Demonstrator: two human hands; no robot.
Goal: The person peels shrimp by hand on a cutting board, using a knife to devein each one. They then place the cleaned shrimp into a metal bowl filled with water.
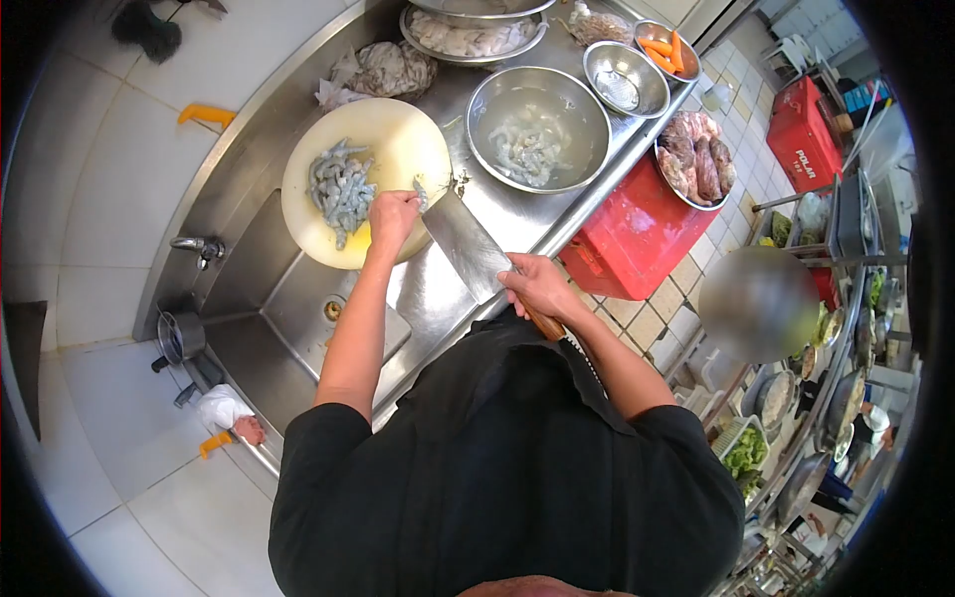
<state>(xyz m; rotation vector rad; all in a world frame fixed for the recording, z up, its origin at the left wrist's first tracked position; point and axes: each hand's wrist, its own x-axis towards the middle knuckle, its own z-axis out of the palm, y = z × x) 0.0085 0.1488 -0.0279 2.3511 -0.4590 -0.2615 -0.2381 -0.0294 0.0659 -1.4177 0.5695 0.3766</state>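
My left hand is over the right part of a round, pale cutting board, fingers pinched on a grey raw shrimp. A heap of raw shrimp lies on the board, to the left of that hand. My right hand grips a cleaver by its wooden handle. The broad blade points up and left, its far end close to the board's right edge and to the pinched shrimp. Dark scraps lie beside the board. A metal bowl of peeled shrimp in cloudy water stands just beyond.
A sink basin with a faucet lies left. Behind the board are a bagged bundle and stacked bowls. A small bowl and carrots stand right, above a red crate and a tray of meat.
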